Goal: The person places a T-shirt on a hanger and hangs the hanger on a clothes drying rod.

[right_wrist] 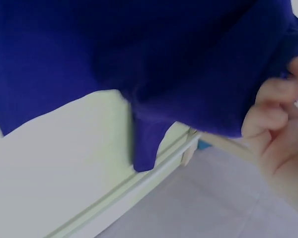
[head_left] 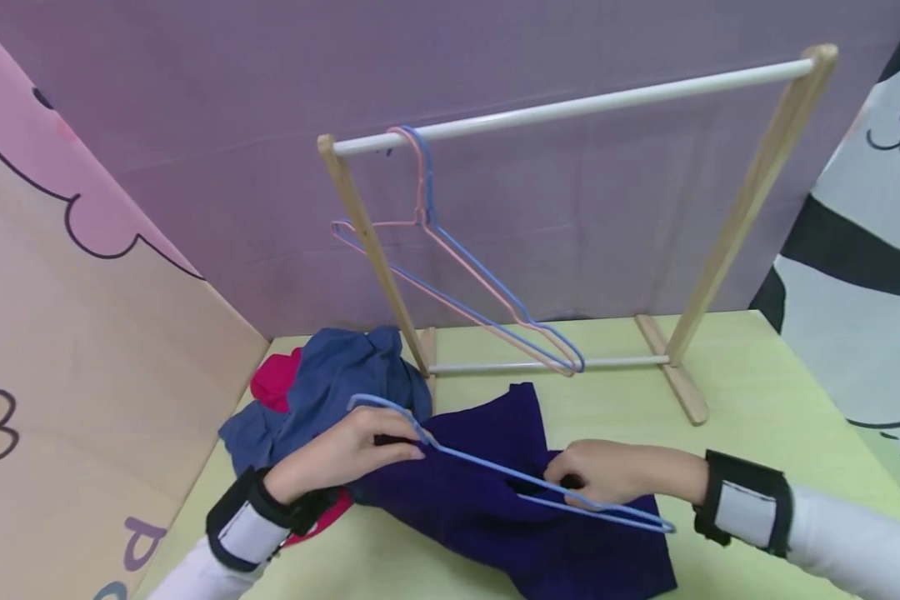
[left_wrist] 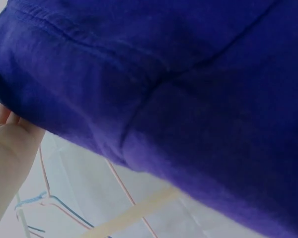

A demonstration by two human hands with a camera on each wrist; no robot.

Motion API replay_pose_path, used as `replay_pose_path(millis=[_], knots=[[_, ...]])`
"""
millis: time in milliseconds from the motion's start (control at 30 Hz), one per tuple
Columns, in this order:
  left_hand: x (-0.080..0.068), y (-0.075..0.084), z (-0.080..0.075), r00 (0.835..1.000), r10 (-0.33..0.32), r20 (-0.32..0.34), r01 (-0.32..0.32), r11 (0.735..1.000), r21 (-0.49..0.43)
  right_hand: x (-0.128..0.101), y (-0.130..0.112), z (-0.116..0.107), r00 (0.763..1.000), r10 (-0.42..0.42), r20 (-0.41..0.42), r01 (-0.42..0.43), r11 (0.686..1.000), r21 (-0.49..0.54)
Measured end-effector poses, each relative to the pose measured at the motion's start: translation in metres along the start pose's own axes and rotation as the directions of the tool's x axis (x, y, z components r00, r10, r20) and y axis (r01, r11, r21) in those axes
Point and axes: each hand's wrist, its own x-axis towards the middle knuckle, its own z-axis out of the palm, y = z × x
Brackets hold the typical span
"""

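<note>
Dark purple garment (head_left: 495,500) lies on the green surface (head_left: 757,400), in front of the wooden rack (head_left: 750,192). Light blue hanger (head_left: 495,471) rests across it. Left hand (head_left: 345,454) fingers pinch the hanger near its hook; right hand (head_left: 615,471) fingers curl round its lower wire and cloth.

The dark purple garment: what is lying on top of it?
A light blue wire hanger lies across the dark purple garment, held by both hands; part of its lower wire is hidden by the right hand.
</note>
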Motion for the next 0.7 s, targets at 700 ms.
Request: replay_pose_path(millis=[700], knots=[[-0.021, -0.009, -0.008, 0.962, -0.256, -0.099, 0.266, 0.958, 0.106, -0.064, 0.021, -0.001, 0.860, 0.090, -0.502, -0.181, 0.974, -0.136]])
